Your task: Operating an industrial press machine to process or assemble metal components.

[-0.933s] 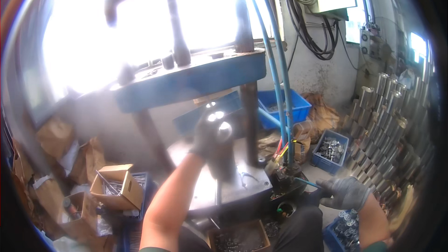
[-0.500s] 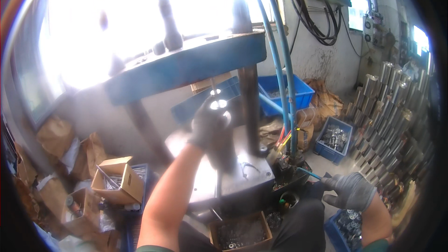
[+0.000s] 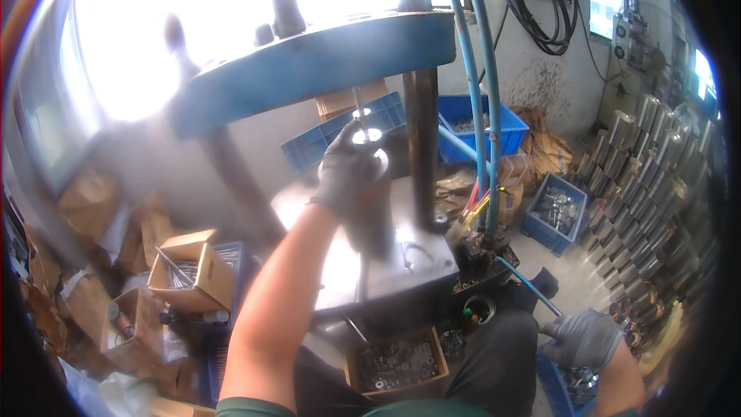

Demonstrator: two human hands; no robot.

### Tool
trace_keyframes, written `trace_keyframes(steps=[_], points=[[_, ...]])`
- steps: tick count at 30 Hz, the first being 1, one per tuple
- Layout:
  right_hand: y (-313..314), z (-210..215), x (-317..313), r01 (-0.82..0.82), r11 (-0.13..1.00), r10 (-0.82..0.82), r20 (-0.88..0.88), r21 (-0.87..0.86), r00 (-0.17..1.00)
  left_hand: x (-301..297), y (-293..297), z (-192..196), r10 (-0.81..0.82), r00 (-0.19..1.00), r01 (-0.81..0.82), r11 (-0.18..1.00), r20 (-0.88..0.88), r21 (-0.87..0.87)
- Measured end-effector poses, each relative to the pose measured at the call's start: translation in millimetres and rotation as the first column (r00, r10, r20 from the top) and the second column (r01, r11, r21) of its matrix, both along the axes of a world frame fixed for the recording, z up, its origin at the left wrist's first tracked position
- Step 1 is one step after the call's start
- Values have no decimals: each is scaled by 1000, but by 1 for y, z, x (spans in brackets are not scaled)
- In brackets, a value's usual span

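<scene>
My left hand (image 3: pixel 347 174), in a dark grey glove, reaches up under the press's blue crossbeam (image 3: pixel 324 69). Its fingers are closed around the upper end of a dark metal cylinder (image 3: pixel 370 224), blurred, above the steel press table (image 3: pixel 409 262). Bright metal discs (image 3: pixel 367 137) show at the fingertips, below a thin vertical rod (image 3: pixel 356 98). At the right, my right hand (image 3: pixel 584 340), in a grey glove, is wrapped around the end of a blue lever (image 3: pixel 532 290). That lever slopes down toward me from beside the press.
Steel tubes (image 3: pixel 641 185) stand stacked at the right. Blue bins of metal parts (image 3: pixel 556 212) are on the floor. A wooden box of small parts (image 3: pixel 397 363) sits between my knees, and a carton of rods (image 3: pixel 189 274) is at the left. Blue hoses (image 3: pixel 490 108) run beside the press post (image 3: pixel 421 154).
My right hand has moved down with the lever, which slopes more steeply and shows more of its length. My left hand keeps its place under the crossbeam. The whole view has shifted slightly.
</scene>
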State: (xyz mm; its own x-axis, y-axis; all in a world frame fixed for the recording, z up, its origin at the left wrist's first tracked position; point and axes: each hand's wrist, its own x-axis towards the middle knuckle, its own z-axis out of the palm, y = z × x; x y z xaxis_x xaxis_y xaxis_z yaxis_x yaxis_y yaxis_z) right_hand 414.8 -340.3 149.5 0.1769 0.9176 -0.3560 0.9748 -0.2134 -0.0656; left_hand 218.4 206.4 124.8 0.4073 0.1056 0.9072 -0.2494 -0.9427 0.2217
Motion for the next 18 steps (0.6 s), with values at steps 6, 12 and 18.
trace_keyframes(steps=[6, 12, 18], points=[[-15, -21, 0, 23, 992, -22, 8, -122, 1000, 10, 1, -5, -214, 976, 218, 914, 52, -341], [-1, 3, -7, 20, 997, -18, 29, -75, 999, -1, 31, -9, 100, 970, -99, 995, -221, 16], [-5, 0, 0, 133, 965, -130, -27, 227, 991, 24, -31, 26, 904, 136, -304, 428, -406, 851]])
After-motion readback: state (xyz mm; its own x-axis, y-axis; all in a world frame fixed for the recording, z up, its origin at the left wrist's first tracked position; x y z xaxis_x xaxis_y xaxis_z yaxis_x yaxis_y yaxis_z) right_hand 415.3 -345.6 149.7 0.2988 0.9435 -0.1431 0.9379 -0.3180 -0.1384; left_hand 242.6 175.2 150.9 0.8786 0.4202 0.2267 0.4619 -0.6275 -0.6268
